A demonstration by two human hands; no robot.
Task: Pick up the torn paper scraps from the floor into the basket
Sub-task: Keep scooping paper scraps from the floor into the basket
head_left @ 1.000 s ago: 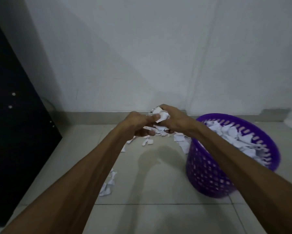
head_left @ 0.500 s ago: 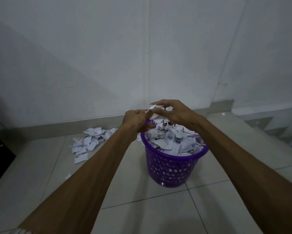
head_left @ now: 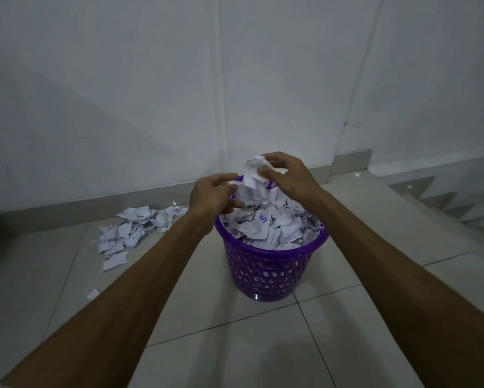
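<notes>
A handful of scraps (head_left: 253, 175) is held directly above the purple basket (head_left: 266, 273), presumably so that whatever is let go falls inside and not back onto the floor (head_left: 263, 345). The bunch is gripped by the right hand (head_left: 287, 176), fingers and thumb curled round its top. The left hand (head_left: 211, 196) is set just beside it over the near-left rim, fingers curled; a scrap seems to be touched by its fingertips, but whether anything is pinched cannot be told.

The basket is already filled to the brim with paper. A pile (head_left: 134, 228) is left on the tiles to the left, near the wall (head_left: 151, 93), and one stray piece (head_left: 93, 294) lies closer in, apart from the rest.

Blue printing is seen on one scrap in the basket, upside down, possibly "APP"; it is not read with certainty. No brand is seen on the basket.
</notes>
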